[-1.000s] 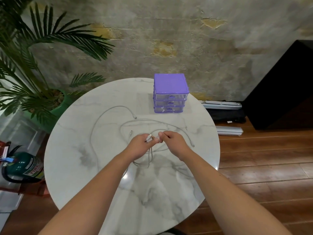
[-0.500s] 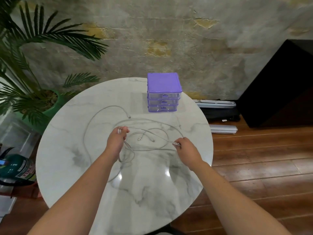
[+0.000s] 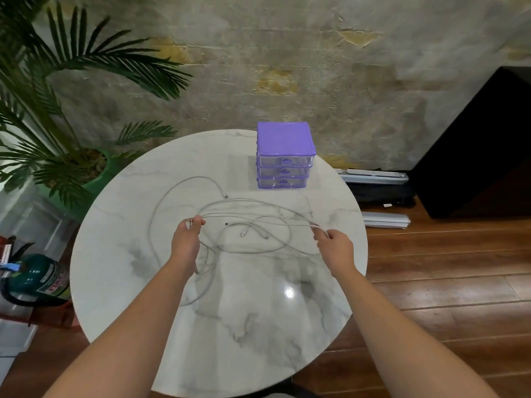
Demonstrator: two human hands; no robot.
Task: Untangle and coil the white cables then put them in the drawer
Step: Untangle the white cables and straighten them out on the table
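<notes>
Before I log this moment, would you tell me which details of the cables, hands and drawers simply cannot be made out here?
Head view, the only one:
- How many white cables there are: the strands overlap, thin and pale against the marble table.
- Connector types: too small.
- The left hand hides its own fingertips and the strands beneath it.
- The right hand: its grip on the strand is too small to see.
- The purple drawer unit: contents unreadable through the fronts.

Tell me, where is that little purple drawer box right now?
In the head view the purple drawer unit stands at the far edge of the round marble table, right of centre, beyond the white cables, near the wall.
</notes>
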